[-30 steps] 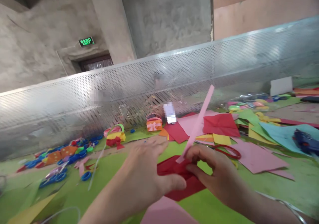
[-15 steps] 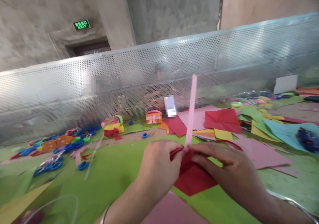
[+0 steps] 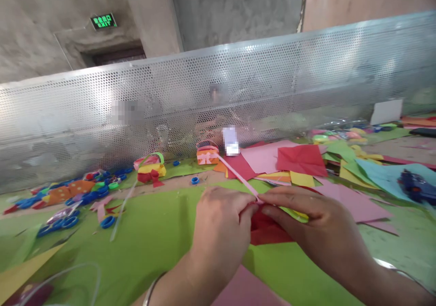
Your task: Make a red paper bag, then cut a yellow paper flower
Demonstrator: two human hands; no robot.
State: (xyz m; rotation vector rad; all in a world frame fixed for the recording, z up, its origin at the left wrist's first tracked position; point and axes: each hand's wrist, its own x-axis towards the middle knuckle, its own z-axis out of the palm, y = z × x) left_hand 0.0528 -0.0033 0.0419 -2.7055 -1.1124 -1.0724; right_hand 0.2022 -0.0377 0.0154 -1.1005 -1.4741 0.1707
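Observation:
My left hand [image 3: 221, 226] is closed, its thumb and forefinger pinching the edge of a folded red paper piece [image 3: 270, 231]. From the other side my right hand [image 3: 316, 226] pinches the base of a narrow pink paper strip [image 3: 241, 176] against that red paper. The strip slants up and to the left from between the fingertips. Most of the red paper's upper edge is hidden by my fingers. Below both hands lies a pink paper sheet [image 3: 250, 290] on the green table cover [image 3: 153, 238].
Two small paper baskets, one yellow [image 3: 156, 170] and one orange [image 3: 207, 155], stand by the perforated metal screen [image 3: 184, 101]. Blue-handled scissors [image 3: 57, 224] and a small blue ring [image 3: 195, 180] lie left. Coloured sheets [image 3: 301, 160] and a dark blue object [image 3: 415, 185] are right.
The pink strip stood nearly upright and now leans far to the left. The red paper has tipped, so less of its lower face shows. Both hands keep their pinch.

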